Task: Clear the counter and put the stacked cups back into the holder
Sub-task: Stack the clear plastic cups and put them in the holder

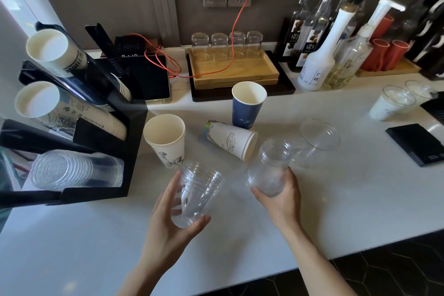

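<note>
My left hand (168, 218) grips a short stack of clear plastic cups (197, 190), mouth tilted up and away from me. A single clear plastic cup (271, 166) is held around its base by my right hand (281, 199), its mouth pointing away. Another clear cup (314, 142) lies on its side just beyond that. On the white counter stand a white paper cup (167, 139) and a blue paper cup (247, 104); a white patterned paper cup (230, 139) lies on its side between them. The black cup holder (101, 142) at the left has stacked paper and clear cups in its slots.
Behind the cups are a black tablet with a red cable (146, 77), a wooden tray of upturned glasses (230, 65) and syrup bottles (314, 60). Two black scales (415, 143) and clear cups with ice (394, 103) are at the right. The counter's front edge (312, 262) runs below my arms.
</note>
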